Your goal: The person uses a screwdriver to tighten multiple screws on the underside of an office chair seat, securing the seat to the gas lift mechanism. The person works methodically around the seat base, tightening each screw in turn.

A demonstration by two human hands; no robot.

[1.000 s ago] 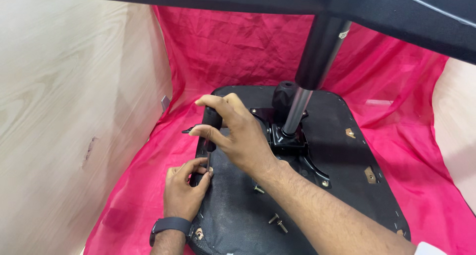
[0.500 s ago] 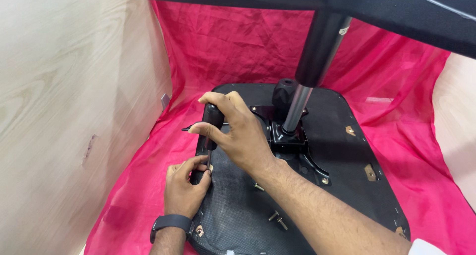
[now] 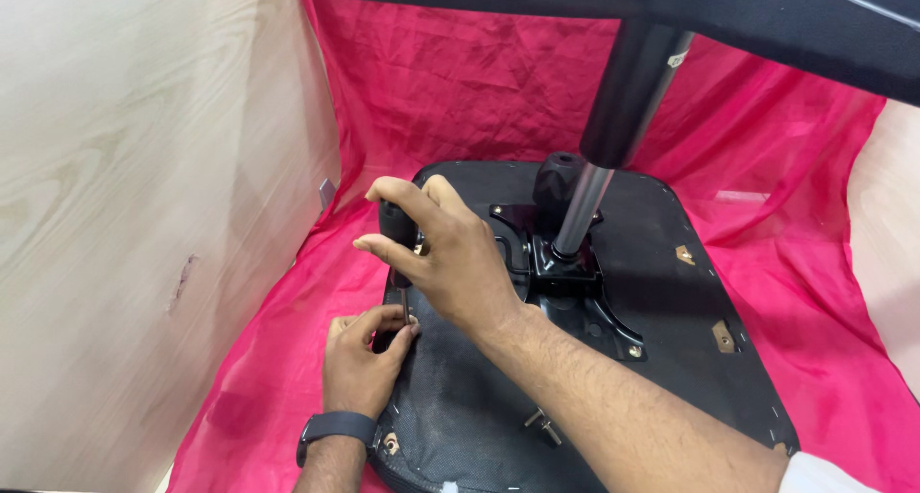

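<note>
The black seat base (image 3: 594,359) lies upside down on the pink cloth (image 3: 460,91), right under me. I should keep the tool upright and press straight down. My right hand (image 3: 450,263) is closed around the black tool handle (image 3: 395,227); my left hand (image 3: 362,359) pinches its tip at the base's left edge.

Matt black fabric seat underside (image 3: 498,426), shiny metal column (image 3: 580,210), crinkled pink cloth (image 3: 460,91).

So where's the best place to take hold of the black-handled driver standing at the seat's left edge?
Wrap the thick black handle from above, as the right hand does: the driver stands upright, its thin shaft points down, and the left hand steadies the tip.
</note>
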